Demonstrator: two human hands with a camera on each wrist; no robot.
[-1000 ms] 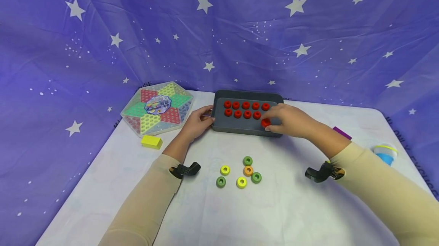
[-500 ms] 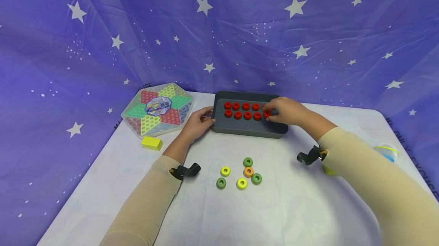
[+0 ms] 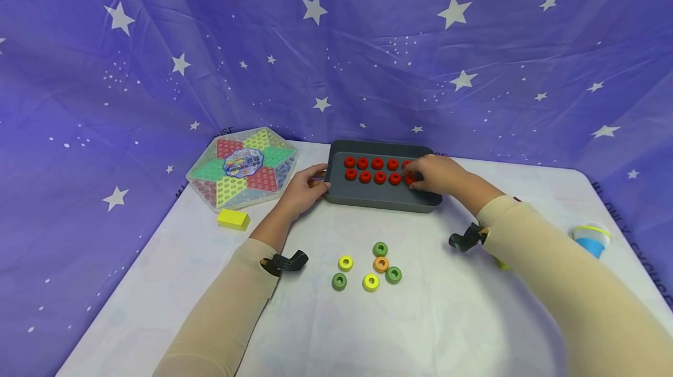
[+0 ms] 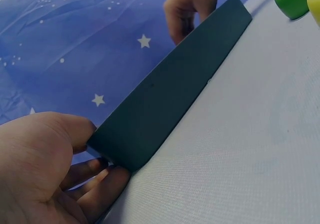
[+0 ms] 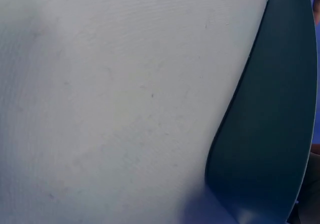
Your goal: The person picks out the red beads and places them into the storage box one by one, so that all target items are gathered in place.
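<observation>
Dark grey tray [image 3: 382, 200] at the far middle of the white table [image 3: 431, 318], just right of a hexagonal Chinese-checkers box [image 3: 242, 168].

Inside the tray: red rings [image 3: 377, 163] in two rows, five visible to the back, four plus one under the fingers to the front.

Left hand [image 3: 301, 190]: holds the tray's left end, thumb over the rim and fingers curled at the near corner; grip seen plainly in the left wrist view, left hand [image 4: 37, 164] wrapped about the corner of the tray [image 4: 170, 94].

Right hand [image 3: 439, 173]: reaches into the right end of the tray, fingertips on a red ring [image 3: 409, 179] at the end of the front row; pinched or merely touched, cannot tell, as fingers hide most of it. In the right wrist view only the tray's outer wall [image 5: 275, 134] and table surface [image 5: 125, 94]; no fingers in sight.

Loose on the table, nearer the person, well apart from the tray: cluster of six rings, namely three green rings [image 3: 380, 249], two yellow rings [image 3: 370, 282], one orange ring [image 3: 381, 263].

Elsewhere: yellow block [image 3: 233, 219] in front of the checkers box; blue and white cup-like item [image 3: 591, 239] at the right edge; starred purple cloth [image 3: 336, 44] behind.
</observation>
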